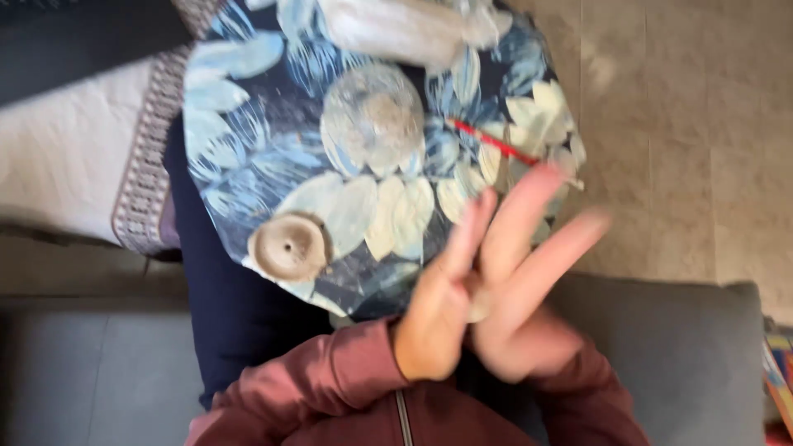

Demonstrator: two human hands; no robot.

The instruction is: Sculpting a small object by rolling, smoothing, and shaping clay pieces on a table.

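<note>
- Looking down at a round floral board, blue with pale leaves, which sits over the person's lap. Everything below is placed relative to that board.
- Both hands are at the board's near edge, pressed palm to palm. The left hand and right hand have fingers stretched out flat, not curled around anything. There's a pale spot where the palms meet, but it's too blurry to tell if something is squashed in there.
- Closest thing to the fingertips is a thin red stick, lying flat on the board's right side and just past the fingers. My guess is it's light and stiff, and slim enough to roll, so pinching it mid-length with two fingertips seems easiest.
- On the board's near-left edge there's a round clay dish with a small hole in the middle. It looks like unfired clay, so probably soft or crumbly at the rim. I'd cup it from underneath rather than grab the lip.
- Dead centre of the board is a domed grey lump. At the far edge lies a longer pale lump, partly cut off by the frame.
- Count: two hands, one board, one red stick, one dish, two lumps.
- Around the board: a grey sofa cushion on the near side, a tiled floor to the right, and a white cloth with a patterned border to the left.
- Maroon sleeves with a zip run down the near side.
</note>
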